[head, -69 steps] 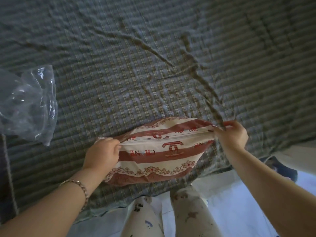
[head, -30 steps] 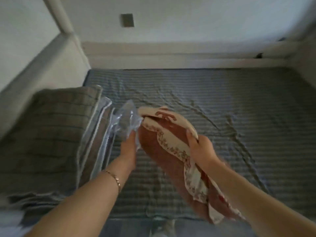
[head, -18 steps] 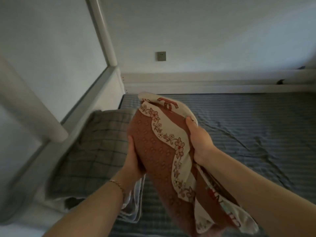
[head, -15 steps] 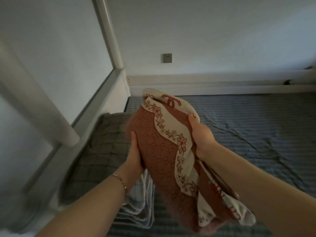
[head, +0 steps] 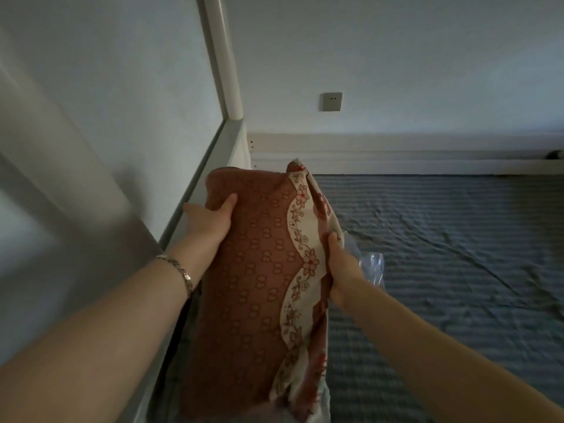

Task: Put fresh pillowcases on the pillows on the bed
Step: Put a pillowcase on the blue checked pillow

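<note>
Being carried over the bed (head: 442,239), the pillow (head: 262,270) is no longer lying flat at the near edge of the mattress, where it was being handled about two seconds ago. It is now being held upright in the air, close to the white rail (head: 195,190) at the left side. Its red pillowcase (head: 305,239) is appearing fully pulled on, so this pillow is probably being taken to its place, and the covering step is being judged as finished for it. The left hand (head: 210,221) is being kept curled around the left edge, and the flowered border is being gripped by the right hand (head: 338,270). The plastic bag (head: 370,267) is being passed, just behind the right hand.
</note>
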Motion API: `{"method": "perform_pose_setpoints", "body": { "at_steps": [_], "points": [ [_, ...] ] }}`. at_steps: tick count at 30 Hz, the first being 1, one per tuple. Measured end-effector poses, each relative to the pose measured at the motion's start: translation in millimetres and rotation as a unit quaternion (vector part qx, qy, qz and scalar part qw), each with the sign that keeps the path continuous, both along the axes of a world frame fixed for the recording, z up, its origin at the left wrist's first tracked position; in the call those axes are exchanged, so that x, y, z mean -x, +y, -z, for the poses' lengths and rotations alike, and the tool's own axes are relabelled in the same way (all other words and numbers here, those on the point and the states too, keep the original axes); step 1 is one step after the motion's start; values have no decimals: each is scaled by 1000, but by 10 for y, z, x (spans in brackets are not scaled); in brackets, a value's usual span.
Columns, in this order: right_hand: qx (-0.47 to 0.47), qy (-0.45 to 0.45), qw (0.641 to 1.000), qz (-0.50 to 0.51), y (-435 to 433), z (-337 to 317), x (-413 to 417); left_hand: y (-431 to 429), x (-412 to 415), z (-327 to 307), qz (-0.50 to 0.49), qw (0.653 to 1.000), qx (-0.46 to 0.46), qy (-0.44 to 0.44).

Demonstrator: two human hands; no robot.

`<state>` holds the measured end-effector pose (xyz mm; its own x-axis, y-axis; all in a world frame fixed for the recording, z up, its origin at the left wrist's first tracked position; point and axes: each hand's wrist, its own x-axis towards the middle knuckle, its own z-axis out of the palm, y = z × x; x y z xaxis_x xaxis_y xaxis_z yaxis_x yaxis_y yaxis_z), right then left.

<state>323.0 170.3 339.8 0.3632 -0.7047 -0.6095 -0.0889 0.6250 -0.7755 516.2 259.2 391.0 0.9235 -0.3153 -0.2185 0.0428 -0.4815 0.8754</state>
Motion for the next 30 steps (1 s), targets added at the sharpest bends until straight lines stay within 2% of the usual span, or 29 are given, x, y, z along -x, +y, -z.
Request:
{"method": "perform_pose_setpoints", "body": {
  "at_steps": [3,6,9,13,15,17,19,21,22,23,25,26,27,28,30],
  "points": [
    [-7,107,992,-70,-111,466,-288,14,-223,501,9,997,-81,8],
    [-70,153,970,-173,34,940,-322,329,-159,1233,51,975,-175,127],
    [-32,178,962,-203,54,1158,-347,524,-60,1611,29,952,-166,254],
    [-48,182,963,-191,50,1294,-353,609,5,1684,27,953,-151,260],
    [-12,193,964,-184,75,1263,-430,547,-21,1576,74,959,-177,210],
    [29,192,967,-165,1,1177,-506,378,-136,1328,127,961,-223,101],
    [13,134,978,-162,-73,1037,-494,298,-308,1024,149,957,-248,-20],
    [-30,84,976,-198,-56,1068,-373,432,-414,924,160,950,-255,-86],
    [-28,90,970,-224,29,1119,-283,540,-417,990,186,934,-293,-90],
    [-9,141,951,-274,128,1209,-183,671,-333,1101,232,900,-364,-63],
    [-13,261,913,-315,229,1406,-95,849,-160,1357,312,802,-506,52],
    [-24,317,894,-314,206,1474,-102,842,-160,1437,303,794,-521,82],
    [-16,360,886,-291,101,1530,-152,736,-221,1466,289,819,-490,76],
    [14,376,886,-271,-6,1527,-229,624,-313,1476,258,863,-433,48],
    [60,293,935,-189,-249,1428,-485,322,-542,1481,178,937,-301,19]
  ]
}}
